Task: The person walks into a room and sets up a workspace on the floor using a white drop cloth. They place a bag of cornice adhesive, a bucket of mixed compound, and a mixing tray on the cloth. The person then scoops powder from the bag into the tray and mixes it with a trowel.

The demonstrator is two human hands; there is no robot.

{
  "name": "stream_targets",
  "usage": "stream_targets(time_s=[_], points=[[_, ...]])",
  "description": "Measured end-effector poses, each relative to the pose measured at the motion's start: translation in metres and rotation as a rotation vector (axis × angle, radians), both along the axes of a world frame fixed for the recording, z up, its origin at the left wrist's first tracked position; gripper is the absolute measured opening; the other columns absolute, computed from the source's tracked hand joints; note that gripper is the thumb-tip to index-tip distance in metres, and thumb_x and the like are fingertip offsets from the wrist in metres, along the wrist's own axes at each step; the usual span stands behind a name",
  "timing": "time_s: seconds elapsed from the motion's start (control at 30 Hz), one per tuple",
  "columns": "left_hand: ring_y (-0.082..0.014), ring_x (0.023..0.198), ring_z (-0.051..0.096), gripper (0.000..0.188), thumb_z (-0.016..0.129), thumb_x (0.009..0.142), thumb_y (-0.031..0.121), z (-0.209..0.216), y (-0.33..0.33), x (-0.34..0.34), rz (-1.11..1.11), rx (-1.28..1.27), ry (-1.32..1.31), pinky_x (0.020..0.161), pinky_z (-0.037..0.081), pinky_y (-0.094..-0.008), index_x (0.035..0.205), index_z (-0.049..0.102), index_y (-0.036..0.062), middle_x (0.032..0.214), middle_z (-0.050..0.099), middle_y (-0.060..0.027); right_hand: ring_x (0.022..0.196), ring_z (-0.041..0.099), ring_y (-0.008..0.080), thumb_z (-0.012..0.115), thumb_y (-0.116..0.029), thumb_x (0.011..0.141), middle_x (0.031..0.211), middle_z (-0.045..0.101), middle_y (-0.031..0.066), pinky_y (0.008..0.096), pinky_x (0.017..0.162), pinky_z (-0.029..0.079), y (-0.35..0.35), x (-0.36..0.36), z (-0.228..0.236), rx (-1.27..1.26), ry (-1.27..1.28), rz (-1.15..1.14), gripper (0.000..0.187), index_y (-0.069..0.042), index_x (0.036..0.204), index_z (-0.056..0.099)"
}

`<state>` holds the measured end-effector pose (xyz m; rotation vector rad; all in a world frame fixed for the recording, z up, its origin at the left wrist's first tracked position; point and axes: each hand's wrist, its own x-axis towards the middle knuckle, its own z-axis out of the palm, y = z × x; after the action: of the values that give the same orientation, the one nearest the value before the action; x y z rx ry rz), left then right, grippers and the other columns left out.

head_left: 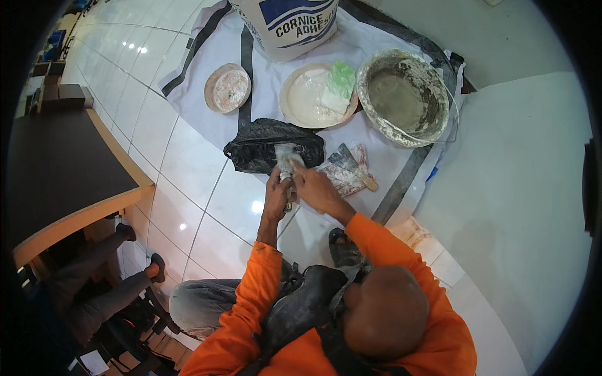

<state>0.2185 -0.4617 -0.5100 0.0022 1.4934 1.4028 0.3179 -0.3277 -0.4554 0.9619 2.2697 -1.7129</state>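
Note:
My left hand (274, 195) is closed round the handle of a putty knife whose broad, plaster-smeared blade (288, 154) points away from me. At the blade's base, the fingers of my right hand (313, 187) are bent against the tool from the right; their tips are partly hidden. A crumpled black plastic bag (254, 150) lies just under and beyond the blade. To the right, a second putty knife (355, 165) with a wooden handle rests on a white-stained rag (339, 181).
A white sheet (269, 75) carries a small dish (211, 86), a wider dish (287, 113) with white paste and a green-and-white sponge (338, 88), a caked bucket (448, 116) and a large white tub (276, 44). A desk (75, 182) and another person's legs (106, 297) are at left.

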Motion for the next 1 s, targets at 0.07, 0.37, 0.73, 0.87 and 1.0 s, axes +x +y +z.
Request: stream_targets(time_s=[0.07, 0.37, 0.73, 0.87, 1.0], points=[[-0.0147, 0.086, 0.065, 0.051, 0.046, 0.094, 0.002, 0.005, 0.003, -0.001, -0.080, -0.026, 0.007, 0.062, 0.056, -0.0275, 0.144, 0.041, 0.0088, 0.110, 0.064, -0.0066, 0.087, 0.068, 0.0464, 0.044, -0.026, 0.097, 0.094, 0.068, 0.0308, 0.0507, 0.080, 0.053, 0.012, -0.007, 0.002, -0.074, -0.072, -0.025, 0.049, -0.008, 0.142, 0.053], [-0.0099, 0.068, 0.059, 0.055, 0.045, 0.092, 0.001, 0.008, -0.001, 0.002, 0.030, 0.077, -0.041, 0.048, 0.047, -0.0221, 0.145, 0.039, 0.0105, 0.102, 0.064, -0.0052, 0.095, 0.067, 0.0451, 0.044, -0.024, 0.097, 0.106, 0.066, 0.0310, 0.0503, 0.086, 0.053, -0.001, -0.001, 0.006, -0.038, -0.063, 0.050, 0.050, -0.011, 0.145, 0.050], [-0.0088, 0.067, 0.059, 0.056, 0.046, 0.090, 0.001, 0.014, -0.002, 0.007, 0.063, 0.058, -0.026, 0.045, 0.046, -0.0207, 0.145, 0.040, 0.0112, 0.098, 0.064, -0.0041, 0.103, 0.064, 0.0469, 0.044, -0.026, 0.098, 0.112, 0.064, 0.0313, 0.0517, 0.092, 0.050, -0.013, 0.007, 0.008, 0.006, -0.050, 0.040, 0.049, -0.010, 0.145, 0.049], [-0.0080, 0.065, 0.057, 0.051, 0.046, 0.091, 0.001, 0.012, 0.001, 0.008, 0.043, 0.045, 0.024, 0.044, 0.043, -0.0201, 0.141, 0.043, 0.0107, 0.095, 0.063, -0.0029, 0.103, 0.064, 0.0467, 0.044, -0.026, 0.098, 0.115, 0.064, 0.0307, 0.0514, 0.091, 0.050, -0.001, -0.001, 0.010, -0.060, -0.093, 0.039, 0.049, -0.010, 0.143, 0.051], [-0.0084, 0.063, 0.057, 0.049, 0.045, 0.091, 0.000, 0.007, -0.006, 0.009, 0.073, 0.075, -0.007, 0.044, 0.043, -0.0204, 0.139, 0.044, 0.0103, 0.097, 0.063, -0.0034, 0.101, 0.065, 0.0473, 0.044, -0.026, 0.098, 0.113, 0.064, 0.0311, 0.0516, 0.090, 0.051, -0.007, 0.002, 0.005, -0.026, -0.051, 0.060, 0.049, -0.011, 0.144, 0.051]])
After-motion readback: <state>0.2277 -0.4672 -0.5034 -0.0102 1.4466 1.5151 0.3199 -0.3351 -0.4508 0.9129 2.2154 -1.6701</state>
